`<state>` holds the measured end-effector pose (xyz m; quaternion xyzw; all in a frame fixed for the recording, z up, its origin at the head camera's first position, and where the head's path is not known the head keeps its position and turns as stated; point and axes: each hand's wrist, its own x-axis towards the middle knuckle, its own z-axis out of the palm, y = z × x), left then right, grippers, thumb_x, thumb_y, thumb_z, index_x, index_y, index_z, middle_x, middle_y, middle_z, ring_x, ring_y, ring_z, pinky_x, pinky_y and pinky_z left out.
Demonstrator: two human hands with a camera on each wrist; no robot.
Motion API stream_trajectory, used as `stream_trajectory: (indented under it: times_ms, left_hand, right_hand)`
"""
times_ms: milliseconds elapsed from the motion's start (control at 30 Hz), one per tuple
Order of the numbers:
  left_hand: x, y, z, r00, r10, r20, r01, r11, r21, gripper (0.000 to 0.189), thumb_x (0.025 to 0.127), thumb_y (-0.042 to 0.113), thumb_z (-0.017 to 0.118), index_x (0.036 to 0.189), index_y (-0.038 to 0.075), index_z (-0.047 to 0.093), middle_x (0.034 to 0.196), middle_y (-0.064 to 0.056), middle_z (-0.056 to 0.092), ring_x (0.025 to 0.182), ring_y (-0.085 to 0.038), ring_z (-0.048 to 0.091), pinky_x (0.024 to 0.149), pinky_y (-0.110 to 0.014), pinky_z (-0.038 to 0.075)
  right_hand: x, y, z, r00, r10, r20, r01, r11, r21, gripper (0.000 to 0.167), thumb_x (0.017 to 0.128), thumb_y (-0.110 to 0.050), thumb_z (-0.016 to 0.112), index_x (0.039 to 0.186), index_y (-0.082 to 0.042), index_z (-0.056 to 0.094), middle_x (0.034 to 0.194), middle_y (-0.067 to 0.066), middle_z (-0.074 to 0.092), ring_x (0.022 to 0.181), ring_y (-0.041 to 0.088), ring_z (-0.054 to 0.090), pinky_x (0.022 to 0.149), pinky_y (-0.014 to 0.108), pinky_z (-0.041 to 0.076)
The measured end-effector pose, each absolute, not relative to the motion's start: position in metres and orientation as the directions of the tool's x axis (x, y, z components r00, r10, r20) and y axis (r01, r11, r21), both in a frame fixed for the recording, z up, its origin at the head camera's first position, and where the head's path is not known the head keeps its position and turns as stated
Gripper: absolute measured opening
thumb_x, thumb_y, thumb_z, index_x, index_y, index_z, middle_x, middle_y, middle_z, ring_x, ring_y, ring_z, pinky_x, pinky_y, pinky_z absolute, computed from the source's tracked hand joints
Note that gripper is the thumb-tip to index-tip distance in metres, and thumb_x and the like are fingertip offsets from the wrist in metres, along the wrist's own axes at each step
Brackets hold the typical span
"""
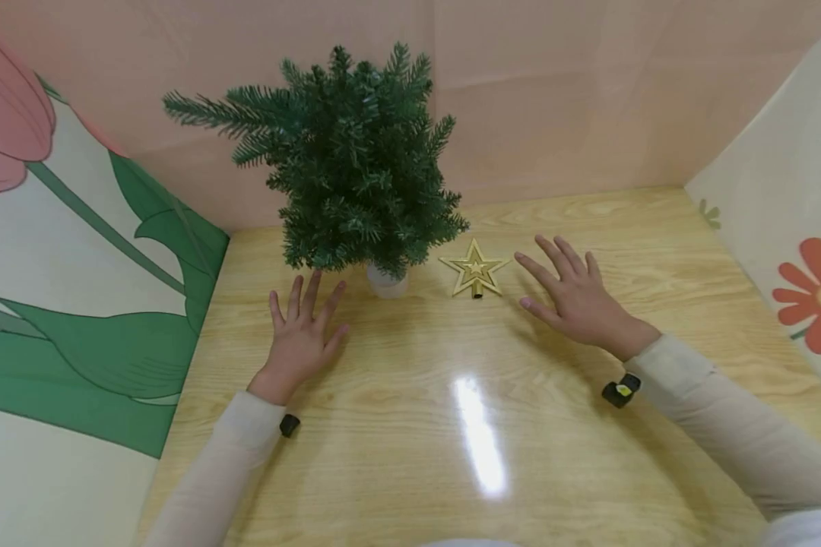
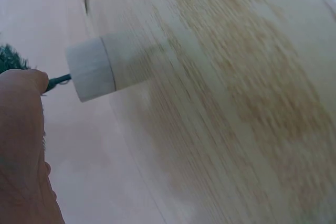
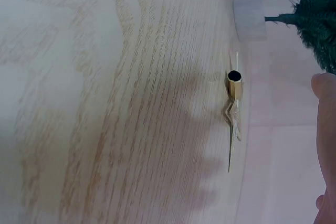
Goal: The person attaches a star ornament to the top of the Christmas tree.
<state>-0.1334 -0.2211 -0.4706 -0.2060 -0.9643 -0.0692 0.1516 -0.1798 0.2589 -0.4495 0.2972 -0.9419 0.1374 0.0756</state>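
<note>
A small artificial Christmas tree stands upright on a white round base toward the back of the table; the left wrist view shows that base and a thin dark stem. Right of it a gold star tree topper lies flat, its hollow socket toward the front; the right wrist view has the topper almost edge-on. My left hand, fingers spread, is just in front of the tree's lower left branches and holds nothing. To the right of the star, my right hand has its fingers spread and holds nothing.
The wood-grain table reaches back to a pink cloth backdrop. Panels with printed flowers flank it: a tulip panel at left and a white panel at right. Small black devices sit at both wrists.
</note>
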Motion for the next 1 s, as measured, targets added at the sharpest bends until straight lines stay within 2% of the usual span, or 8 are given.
stream_trajectory:
  times_ms: [300, 467, 600, 700, 800, 1000]
  left_hand:
    - [-0.131, -0.221, -0.467, -0.895, 0.349, 0.277, 0.39, 0.914, 0.109, 0.071, 0.098, 0.05, 0.048, 0.158, 0.03, 0.016, 0.162, -0.012, 0.002, 0.146, -0.039, -0.002, 0.105, -0.07, -0.008]
    - [-0.131, -0.221, -0.464, -0.922, 0.294, 0.252, 0.354, 0.903, 0.243, 0.073, 0.1, 0.052, 0.042, 0.158, 0.027, 0.006, 0.162, -0.012, -0.002, 0.146, -0.038, -0.002, 0.105, -0.069, -0.006]
    - [-0.132, -0.218, -0.456, -0.927, 0.266, 0.266, 0.352, 0.862, 0.365, 0.074, 0.101, 0.047, 0.043, 0.158, 0.024, 0.002, 0.162, -0.01, -0.001, 0.146, -0.036, 0.001, 0.105, -0.068, -0.004]
    - [-0.133, -0.215, -0.45, -0.929, 0.247, 0.277, 0.354, 0.811, 0.466, 0.074, 0.102, 0.042, 0.045, 0.158, 0.02, 0.001, 0.162, -0.009, 0.0, 0.146, -0.033, 0.003, 0.107, -0.065, 0.0]
    - [-0.136, -0.213, -0.445, -0.93, 0.215, 0.299, 0.353, 0.753, 0.556, 0.073, 0.102, 0.043, 0.042, 0.158, 0.017, 0.001, 0.162, -0.01, 0.004, 0.146, -0.031, 0.005, 0.109, -0.061, 0.003]
    - [-0.14, -0.211, -0.438, -0.911, 0.114, 0.396, 0.365, 0.668, 0.648, 0.074, 0.102, 0.046, 0.04, 0.157, 0.013, 0.004, 0.16, -0.015, 0.01, 0.145, -0.032, 0.011, 0.112, -0.058, 0.012]
  right_hand:
    - [-0.178, 0.258, -0.451, -0.814, -0.537, 0.222, -0.579, 0.786, -0.219, 0.073, 0.097, -0.044, 0.055, 0.157, -0.029, 0.017, 0.163, 0.01, -0.001, 0.147, 0.037, -0.002, 0.101, 0.077, 0.004]
    - [-0.18, 0.257, -0.451, -0.814, -0.533, 0.233, -0.579, 0.78, -0.237, 0.073, 0.097, -0.044, 0.055, 0.157, -0.029, 0.017, 0.163, 0.01, 0.0, 0.147, 0.037, -0.001, 0.101, 0.077, 0.006]
    - [-0.181, 0.255, -0.451, -0.81, -0.531, 0.248, -0.585, 0.758, -0.288, 0.073, 0.097, -0.042, 0.056, 0.157, -0.027, 0.017, 0.162, 0.012, 0.002, 0.146, 0.039, 0.003, 0.103, 0.074, 0.007]
    - [-0.182, 0.252, -0.451, -0.804, -0.53, 0.271, -0.595, 0.727, -0.343, 0.074, 0.097, -0.039, 0.057, 0.158, -0.023, 0.017, 0.161, 0.014, 0.005, 0.145, 0.041, 0.008, 0.106, 0.071, 0.011]
    - [-0.183, 0.25, -0.452, -0.804, -0.521, 0.287, -0.595, 0.703, -0.39, 0.075, 0.098, -0.038, 0.057, 0.158, -0.022, 0.015, 0.161, 0.014, 0.008, 0.144, 0.041, 0.013, 0.106, 0.067, 0.016]
    - [-0.183, 0.247, -0.454, -0.832, -0.49, 0.26, -0.552, 0.686, -0.474, 0.074, 0.099, -0.037, 0.054, 0.158, -0.022, 0.013, 0.161, 0.012, 0.008, 0.144, 0.04, 0.012, 0.105, 0.068, 0.017]
